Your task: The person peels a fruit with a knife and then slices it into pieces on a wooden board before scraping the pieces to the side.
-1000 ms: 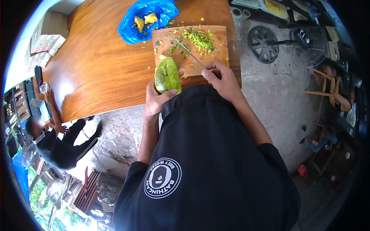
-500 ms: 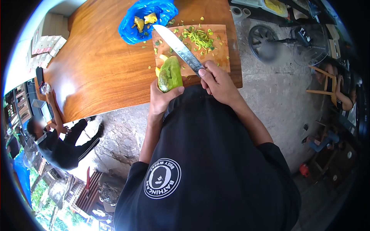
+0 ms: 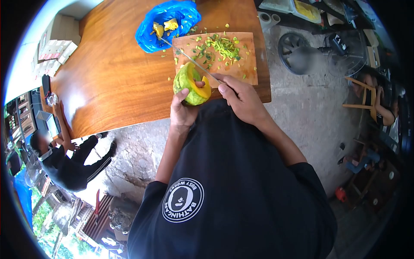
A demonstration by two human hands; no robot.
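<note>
Green-skinned and partly cut to yellow flesh, the mango [image 3: 191, 84] is sitting in the left hand [image 3: 183, 111] at the centre of the frame, just over the near edge of the wooden surface [image 3: 112, 73]. The left grip is wrapping closed around the fruit's lower end, thumb pressing on the green skin. The fruit's long axis is running from lower right to upper left, its free end pointing toward the upper left of the frame. The right hand [image 3: 241, 97] is closing its grip on the handle of the knife [image 3: 189, 60], whose thin blade is lying across the top of the mango and pointing to the upper left, its tip reaching toward the blue plastic bag [image 3: 166, 21]. Just beyond the fruit, a wooden cutting board [image 3: 241, 64] is carrying scattered green peel scraps [image 3: 222, 45]. Yellow pieces are lying in the bag.
</note>
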